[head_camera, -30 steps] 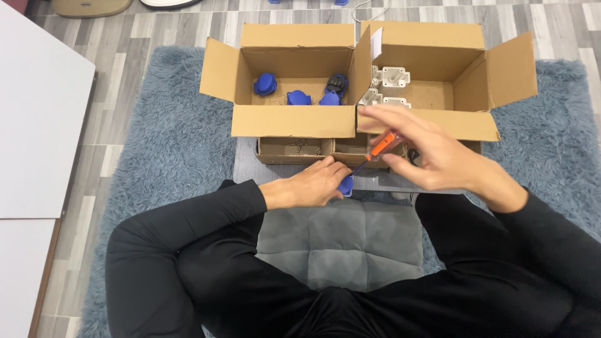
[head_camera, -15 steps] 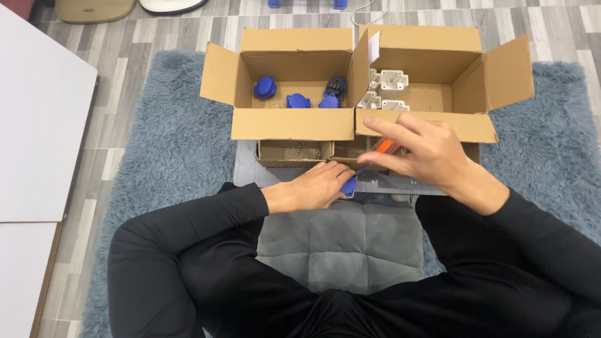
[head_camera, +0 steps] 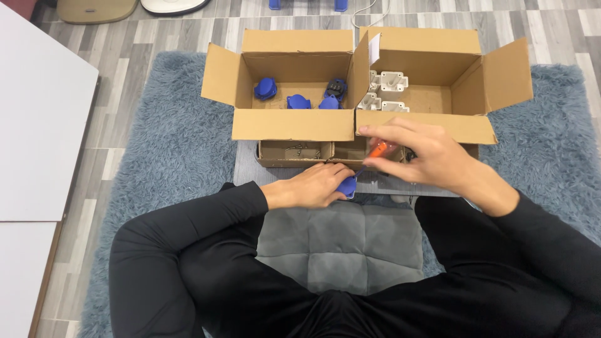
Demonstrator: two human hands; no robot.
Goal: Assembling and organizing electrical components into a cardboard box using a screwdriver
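Note:
My left hand (head_camera: 313, 186) presses down on a small blue part (head_camera: 347, 186) lying on a grey board just in front of my lap. My right hand (head_camera: 421, 155) grips an orange-handled screwdriver (head_camera: 377, 150), its tip angled down and left toward the blue part. Both forearms are in black sleeves. Most of the blue part is hidden under my left fingers.
Two open cardboard boxes stand beyond my hands: the left box (head_camera: 294, 124) holds several blue parts (head_camera: 265, 88), the right box (head_camera: 432, 122) holds white parts (head_camera: 387, 81). A low tray (head_camera: 294, 153) with screws sits between. A grey cushion (head_camera: 341, 247) lies on my lap, a blue rug (head_camera: 169, 163) underneath.
My right hand has dropped lower and closer to my left hand, bringing the screwdriver tip down toward the blue part. My left hand has stayed on the part.

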